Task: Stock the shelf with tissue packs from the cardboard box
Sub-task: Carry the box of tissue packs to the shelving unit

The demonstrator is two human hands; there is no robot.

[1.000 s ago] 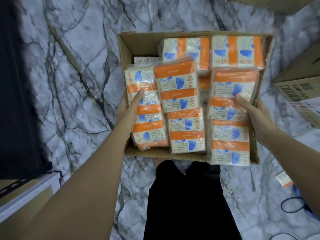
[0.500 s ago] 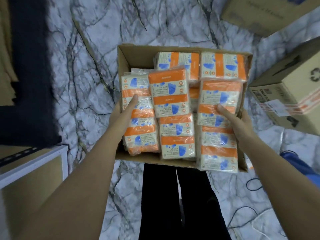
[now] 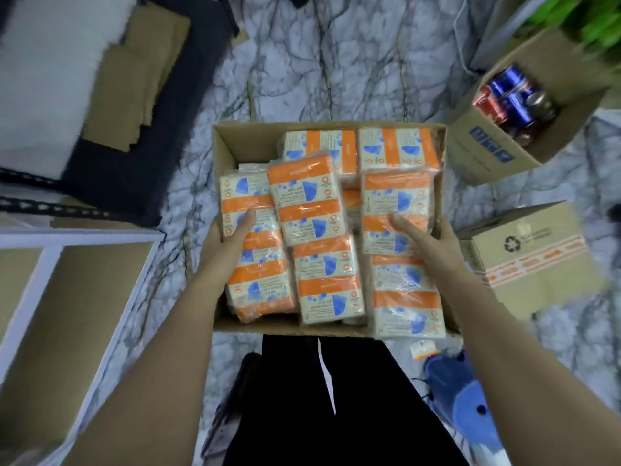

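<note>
While both grips clamp the side walls of the cardboard box (image 3: 235, 146), left hand (image 3: 232, 237) and right hand (image 3: 426, 240), thumbs over the tissue packs (image 3: 309, 200), the shelf (image 3: 67, 264) lies to my left, nearer my left arm.

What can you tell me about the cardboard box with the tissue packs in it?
The cardboard box is plain brown, open-topped and rectangular, held level above the marble floor. It is nearly full of orange-and-white tissue packs wrapped in clear plastic, some stacked askew, one hanging over the near right edge. The left hand and right hand grip its side walls, thumbs resting on the packs.
</note>
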